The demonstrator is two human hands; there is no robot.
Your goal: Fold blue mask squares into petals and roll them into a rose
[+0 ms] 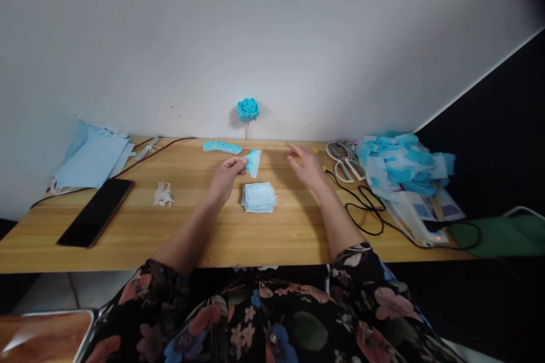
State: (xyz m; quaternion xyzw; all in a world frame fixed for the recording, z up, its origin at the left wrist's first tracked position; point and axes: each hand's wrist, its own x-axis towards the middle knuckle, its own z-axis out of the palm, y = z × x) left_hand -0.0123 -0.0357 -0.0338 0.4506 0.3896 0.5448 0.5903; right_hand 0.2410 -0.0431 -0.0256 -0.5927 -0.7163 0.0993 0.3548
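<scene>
The green fabric item [502,235], right of the hands, is cut off by the picture's right edge; the right hand [305,165] is blurred.

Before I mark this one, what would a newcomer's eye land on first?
Probably the blue flower, upright against the pale wall at the back of the table. Next, the crumpled blue-and-white heap towards the right. Then the left hand, pinching a small blue piece just beyond the stack of pale-blue squares.
</scene>
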